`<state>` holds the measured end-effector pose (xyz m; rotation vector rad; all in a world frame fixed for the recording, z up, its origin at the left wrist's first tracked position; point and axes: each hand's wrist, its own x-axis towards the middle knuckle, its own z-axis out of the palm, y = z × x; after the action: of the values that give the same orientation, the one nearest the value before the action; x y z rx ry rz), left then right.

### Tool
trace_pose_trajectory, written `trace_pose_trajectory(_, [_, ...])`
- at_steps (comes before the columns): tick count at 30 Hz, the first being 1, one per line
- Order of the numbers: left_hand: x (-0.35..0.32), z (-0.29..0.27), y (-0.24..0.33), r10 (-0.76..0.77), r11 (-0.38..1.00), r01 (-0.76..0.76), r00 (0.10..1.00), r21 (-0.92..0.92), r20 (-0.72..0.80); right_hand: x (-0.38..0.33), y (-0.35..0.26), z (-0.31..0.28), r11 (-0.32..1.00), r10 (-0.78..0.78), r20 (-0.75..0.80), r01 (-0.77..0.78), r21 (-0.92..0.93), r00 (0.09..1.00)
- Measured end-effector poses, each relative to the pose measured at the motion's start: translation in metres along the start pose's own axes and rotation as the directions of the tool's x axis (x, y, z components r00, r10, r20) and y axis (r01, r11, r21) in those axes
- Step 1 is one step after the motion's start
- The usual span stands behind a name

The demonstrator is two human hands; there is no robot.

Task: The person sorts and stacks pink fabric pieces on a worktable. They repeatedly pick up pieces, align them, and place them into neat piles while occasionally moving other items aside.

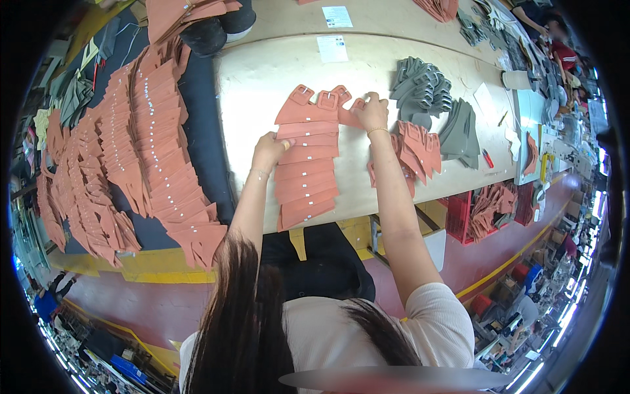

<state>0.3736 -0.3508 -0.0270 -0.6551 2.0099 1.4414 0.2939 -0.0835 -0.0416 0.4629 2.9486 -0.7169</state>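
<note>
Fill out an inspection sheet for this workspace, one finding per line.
Surface: table, pale and shiny.
Job's things: salmon pieces fanned in a column, buckles at its far end; grey pieces to the right.
Clutter: papers beyond the column; red tool, type unclear.
Left hand: at the column's left edge.
Right hand: at a salmon piece beside the column; grip unclear.
Cables: nothing clearly seen.
Surroundings: red crate below table height; people at right.

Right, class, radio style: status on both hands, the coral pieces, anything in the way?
Left hand on left edge of overlapped coral row. Right hand at coral strap near row's far end, grip unclear. Grey pieces rightward, not blocking.
</note>
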Motion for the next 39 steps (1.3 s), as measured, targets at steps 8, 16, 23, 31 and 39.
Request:
trace_pose_trajectory(8, [-0.053, 0.001, -0.050, -0.079, 0.995, 0.079, 0.997, -0.068, 0.013, 0.008, -0.034, -0.066, 0.964, -0.240, -0.119, 0.223, -0.144, 0.963])
trace_pose_trajectory(16, [-0.102, 0.000, -0.077, -0.111, 0.972, 0.129, 0.989, -0.197, 0.099, 0.016, -0.105, -0.128, 0.893, -0.303, 0.012, 0.279, 0.353, 0.953])
trace_pose_trajectory(23, [-0.105, 0.017, -0.092, -0.131, 0.966, 0.139, 0.990, -0.217, 0.048, 0.031, -0.081, -0.006, 0.966, -0.216, 0.292, 0.161, 0.202, 0.932])
trace_pose_trajectory(31, [-0.105, 0.033, -0.097, -0.083, 0.973, 0.061, 0.992, -0.224, -0.091, -0.031, -0.067, 0.030, 0.958, -0.229, -0.134, 0.248, 0.145, 0.964])
trace_pose_trajectory(39, [-0.111, 0.037, -0.078, -0.037, 0.853, -0.004, 0.997, -0.522, -0.068, -0.073, -0.065, 0.043, 0.880, -0.449, 0.048, 0.451, -0.151, 0.892])
